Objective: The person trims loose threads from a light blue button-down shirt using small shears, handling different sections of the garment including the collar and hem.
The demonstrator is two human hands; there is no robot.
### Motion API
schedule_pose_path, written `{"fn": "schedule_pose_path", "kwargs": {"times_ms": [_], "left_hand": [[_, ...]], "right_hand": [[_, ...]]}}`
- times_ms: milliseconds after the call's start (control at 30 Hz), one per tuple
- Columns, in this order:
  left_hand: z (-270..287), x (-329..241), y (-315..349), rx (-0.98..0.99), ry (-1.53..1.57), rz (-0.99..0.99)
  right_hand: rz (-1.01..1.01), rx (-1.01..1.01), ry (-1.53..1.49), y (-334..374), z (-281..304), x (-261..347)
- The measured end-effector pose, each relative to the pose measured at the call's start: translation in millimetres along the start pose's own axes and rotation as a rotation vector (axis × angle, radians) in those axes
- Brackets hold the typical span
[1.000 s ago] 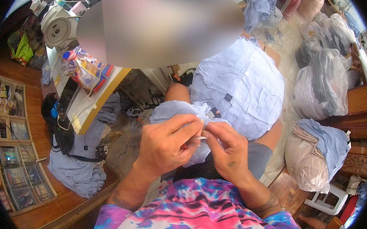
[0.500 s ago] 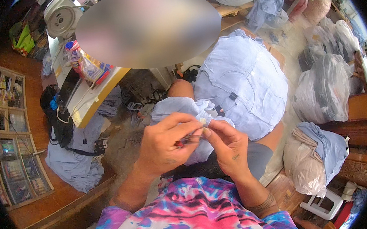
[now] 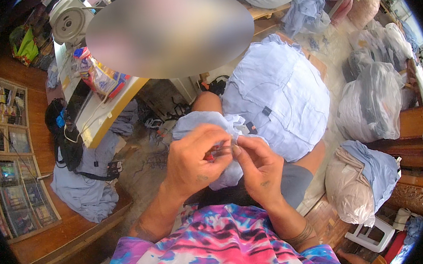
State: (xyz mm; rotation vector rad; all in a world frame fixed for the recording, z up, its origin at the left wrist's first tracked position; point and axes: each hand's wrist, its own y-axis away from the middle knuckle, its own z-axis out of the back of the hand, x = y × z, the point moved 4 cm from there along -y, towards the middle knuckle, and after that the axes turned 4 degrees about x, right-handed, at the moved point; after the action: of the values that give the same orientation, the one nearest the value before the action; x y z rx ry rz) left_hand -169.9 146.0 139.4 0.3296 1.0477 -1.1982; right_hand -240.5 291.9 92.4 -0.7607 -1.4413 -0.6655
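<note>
– Yellow-edged table (image 3: 113, 111) left, bagged bundles (image 3: 368, 105) right: any room?
– Head view: floor (image 3: 142, 169) shows beside the left forearm. Left hand (image 3: 198, 155) grips a red-and-metal tool (image 3: 209, 156); right hand (image 3: 261, 165) pinches, its catch unclear.
– And the cloth (image 3: 195, 122)?
– Crumpled, pale blue, beneath both hands, beside a wrinkled garment pile (image 3: 283, 86).

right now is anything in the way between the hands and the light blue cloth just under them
Nothing visible blocks them: the left hand and right hand meet right over the light blue cloth. A small tool with a red part sits in the left hand's grip. Whether either hand pinches the cloth is hidden.
</note>
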Motion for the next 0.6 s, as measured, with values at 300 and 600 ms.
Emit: {"fn": "schedule_pose_path", "kwargs": {"times_ms": [300,600], "left_hand": [[53,80,36,0.004,-0.331,0.402],[51,104,64,0.037,-0.416,0.531]], "right_hand": [[-0.205,-0.012,-0.289,4,10,-17],[-0.119,-0.027,-0.169,5,9,-25]]}}
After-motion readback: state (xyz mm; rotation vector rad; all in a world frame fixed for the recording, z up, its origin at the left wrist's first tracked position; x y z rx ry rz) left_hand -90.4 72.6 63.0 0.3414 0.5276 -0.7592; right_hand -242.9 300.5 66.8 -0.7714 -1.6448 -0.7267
